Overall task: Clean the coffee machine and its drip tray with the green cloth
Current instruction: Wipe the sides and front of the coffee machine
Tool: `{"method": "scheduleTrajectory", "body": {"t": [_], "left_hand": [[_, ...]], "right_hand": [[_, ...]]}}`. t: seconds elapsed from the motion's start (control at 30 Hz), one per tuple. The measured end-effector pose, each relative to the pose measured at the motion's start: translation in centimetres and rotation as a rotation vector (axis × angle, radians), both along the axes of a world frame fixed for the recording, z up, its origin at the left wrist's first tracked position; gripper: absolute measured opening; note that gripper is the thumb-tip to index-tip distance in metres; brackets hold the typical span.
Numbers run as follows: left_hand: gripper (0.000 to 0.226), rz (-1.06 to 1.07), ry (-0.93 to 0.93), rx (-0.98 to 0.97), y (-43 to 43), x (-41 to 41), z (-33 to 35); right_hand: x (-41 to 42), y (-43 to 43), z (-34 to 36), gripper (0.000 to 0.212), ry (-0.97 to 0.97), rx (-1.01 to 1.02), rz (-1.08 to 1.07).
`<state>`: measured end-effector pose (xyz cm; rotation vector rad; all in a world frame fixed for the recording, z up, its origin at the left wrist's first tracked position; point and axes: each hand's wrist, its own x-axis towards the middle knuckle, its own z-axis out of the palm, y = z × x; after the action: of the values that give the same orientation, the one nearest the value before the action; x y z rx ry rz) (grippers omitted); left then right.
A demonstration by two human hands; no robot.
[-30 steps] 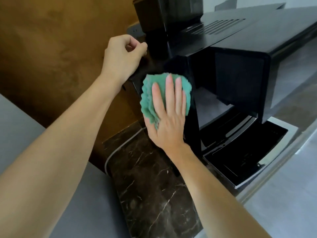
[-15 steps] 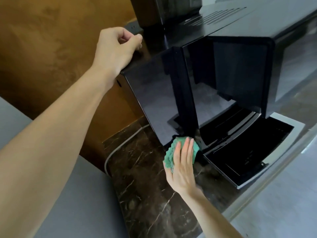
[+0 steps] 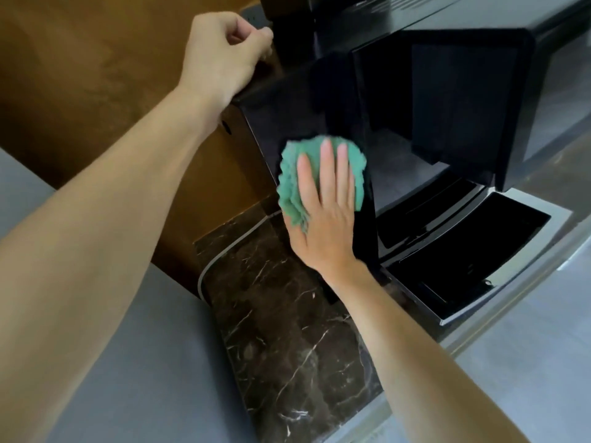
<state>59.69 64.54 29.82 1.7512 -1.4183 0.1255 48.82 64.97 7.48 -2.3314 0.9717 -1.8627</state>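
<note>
Right hand (image 3: 323,225): fingers straight, pressing green cloth (image 3: 289,183) flat on coffee machine's (image 3: 447,100) glossy side panel. Cloth: soft, light, bunched; likely best held under the palm. Left hand (image 3: 220,55): curled at machine's top edge, grip unclear.

A single wide-angle camera, worn on the person's head, looks forward and steeply down along both forearms. It sits close, above and left of the coffee machine (image 3: 463,107), and faces its left side panel and front. The frame is tilted, so the counter (image 3: 287,346) runs askew toward the lower right.
</note>
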Motion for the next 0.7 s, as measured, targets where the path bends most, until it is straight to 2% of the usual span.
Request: {"method": "scheduleTrajectory", "body": {"t": [0.1, 0.23, 0.33, 0.43, 0.63, 0.7], "left_hand": [[0.025, -0.020, -0.020, -0.004, 0.1, -0.1, 0.0], [0.024, -0.029, 0.024, -0.005, 0.3, -0.3, -0.1], [0.024, -0.002, 0.095, -0.020, 0.4, -0.8, 0.0], [0.024, -0.038, 0.111, -0.032, 1.5, -1.8, 0.3], [0.033, -0.162, -0.042, -0.088, 3.9, -5.2, 0.1], [0.034, -0.159, -0.133, -0.064, 3.8, -5.9, -0.5]], "right_hand": [[0.5, 2.9, -9.8, 0.071, -0.014, 0.313, 0.053], [2.3, 6.6, -14.4, 0.072, -0.378, 0.871, 0.114], [3.3, 7.0, -14.8, 0.077, -0.588, 1.034, 0.135], [3.6, 6.7, -14.2, 0.072, -0.785, 1.219, 0.127], [3.1, 6.0, -12.7, 0.063, -1.052, 1.550, 0.079], [2.8, 5.2, -11.9, 0.064, -1.047, 1.655, 0.054]]}}
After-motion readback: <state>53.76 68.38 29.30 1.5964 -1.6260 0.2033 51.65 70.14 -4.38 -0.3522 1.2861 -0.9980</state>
